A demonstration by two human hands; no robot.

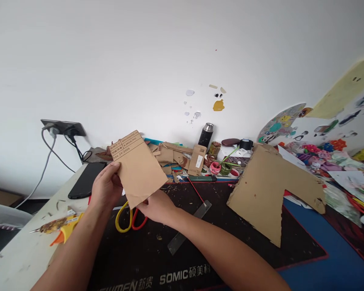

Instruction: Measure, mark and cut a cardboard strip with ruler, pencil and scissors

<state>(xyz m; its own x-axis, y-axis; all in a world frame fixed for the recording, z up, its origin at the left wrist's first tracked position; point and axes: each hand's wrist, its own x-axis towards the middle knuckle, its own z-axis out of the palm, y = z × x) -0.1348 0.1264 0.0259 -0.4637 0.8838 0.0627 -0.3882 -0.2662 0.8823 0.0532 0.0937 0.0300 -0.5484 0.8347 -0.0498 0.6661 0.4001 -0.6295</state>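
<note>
A rectangular piece of brown cardboard (141, 171) with black print along its top is held up, tilted, above the dark mat. My left hand (107, 184) pinches its left edge, thumb on the printed face. At the lower edge is my right hand (157, 206), closed on the cardboard, its fingers mostly hidden behind the sheet. Just below lie scissors (124, 220) with one yellow and one red handle loop; their blades are mostly covered. A clear ruler (189, 228) rests on the mat beyond my right forearm.
A yellow glue gun (65, 230) and a black phone (86, 180) lie at left. Cardboard scraps (165, 154), a thermos (206, 135), paint jars (215, 167) and a green cutter (202, 178) line the back. A large cut cardboard sheet (261, 186) occupies the right.
</note>
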